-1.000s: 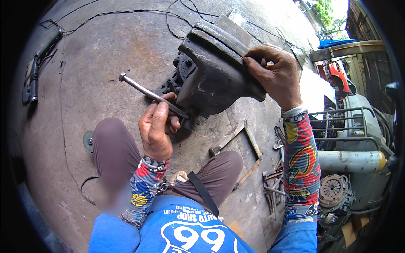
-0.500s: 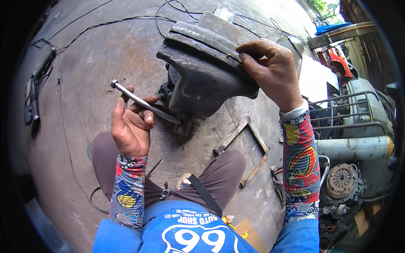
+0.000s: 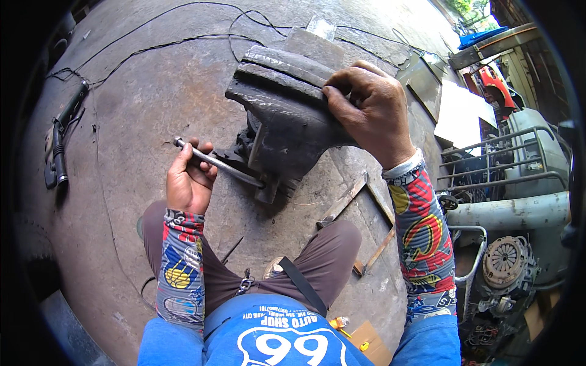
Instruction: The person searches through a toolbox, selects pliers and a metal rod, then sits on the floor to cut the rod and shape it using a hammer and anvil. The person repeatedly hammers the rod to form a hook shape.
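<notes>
Evidently, left-hand fingers (image 3: 181, 161) curl around a metal bar (image 3: 229, 169); right-hand fingers (image 3: 342, 108) pinch narrowly at the vise (image 3: 293, 131).

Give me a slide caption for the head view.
Left hand gripping the handle of a dark vise, right hand at its jaws.

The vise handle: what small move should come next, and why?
Perhaps swing the handle slightly: the left hand holds it near its knobbed end, its other end meets the vise, and the right hand is at the vise's top edge.
</notes>
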The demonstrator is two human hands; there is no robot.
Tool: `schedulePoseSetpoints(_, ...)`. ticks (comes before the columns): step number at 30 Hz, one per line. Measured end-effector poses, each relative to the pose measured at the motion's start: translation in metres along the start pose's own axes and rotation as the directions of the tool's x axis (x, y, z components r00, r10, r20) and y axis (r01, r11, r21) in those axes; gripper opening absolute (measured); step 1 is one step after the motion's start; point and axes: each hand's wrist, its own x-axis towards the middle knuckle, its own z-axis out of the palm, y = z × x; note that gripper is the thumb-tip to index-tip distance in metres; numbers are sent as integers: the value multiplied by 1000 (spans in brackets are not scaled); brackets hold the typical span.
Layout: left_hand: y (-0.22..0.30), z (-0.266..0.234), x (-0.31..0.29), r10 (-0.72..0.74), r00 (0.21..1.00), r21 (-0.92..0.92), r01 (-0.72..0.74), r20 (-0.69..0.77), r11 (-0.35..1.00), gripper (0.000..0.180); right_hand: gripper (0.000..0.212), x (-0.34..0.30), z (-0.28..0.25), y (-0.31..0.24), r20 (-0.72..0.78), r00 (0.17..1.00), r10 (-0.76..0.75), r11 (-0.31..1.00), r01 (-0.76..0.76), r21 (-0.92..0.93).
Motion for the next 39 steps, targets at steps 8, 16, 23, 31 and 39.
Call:
schedulePoseSetpoints(8, -17, -35, 21, -250, 965, -103, 241, -77, 965, 21, 9, -3, 7, 1, -84, 996, -19, 999, 21, 24)
schedulePoseSetpoints(16, 9, 17, 2, -45, 986, -190, 76, 163, 979, 34, 8, -4, -4, 4, -220, 975, 9, 992, 19, 124)
schedulePoseSetpoints(23, 19, 76, -31, 100, 896, -156, -35, 433, 987, 54, 10, -12, -15, 10, -315, 895, 315, 925, -216, 311)
schedulePoseSetpoints(31, 18, 78, -27, 27, 882, -44, -8, 471, 999, 57, 12, -17, 19, 21, -361, 830, 425, 888, -307, 341)
schedulePoseSetpoints(39, 49, 54, 9, -88, 926, -286, 202, 367, 937, 41, 12, -29, 30, 10, -611, 486, 625, 729, -84, 679)
